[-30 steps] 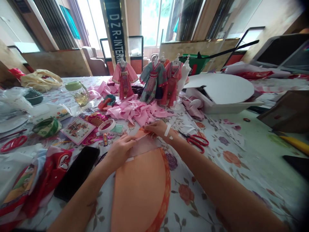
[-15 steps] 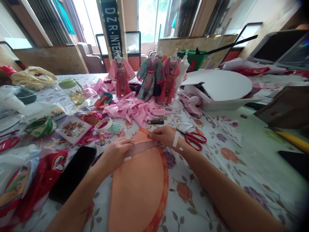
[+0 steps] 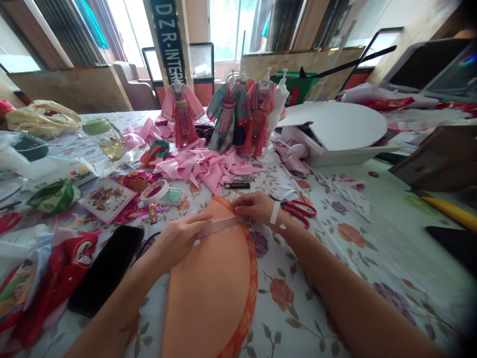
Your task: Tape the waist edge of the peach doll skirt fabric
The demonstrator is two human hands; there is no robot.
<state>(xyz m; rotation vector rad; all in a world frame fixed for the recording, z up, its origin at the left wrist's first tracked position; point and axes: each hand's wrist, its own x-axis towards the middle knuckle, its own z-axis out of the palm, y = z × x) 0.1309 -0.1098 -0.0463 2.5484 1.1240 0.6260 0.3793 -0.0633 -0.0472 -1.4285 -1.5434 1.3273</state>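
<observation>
A piece of orange fabric with a curved, patterned red-orange border lies in front of me. Across its upper part runs a narrow pale mauve strip, stretched between my hands. My left hand rests on the fabric, its fingers and thumb on the strip's left end. My right hand pinches near the border, fingers bent around the strip's right end; the fingertips are partly hidden. White tape bits stick to the right wrist. Red-handled scissors lie beside that wrist, and a black phone lies by my left forearm.
Dressed miniature mannequins stand behind pink fabric scraps. A tape roll, a black marker-like tube and a lidded jug are on the flowered tablecloth. A white round board sits back right.
The view has shifted slightly, moving the scene a little left and up. Both hands keep their places on the strip and fabric.
</observation>
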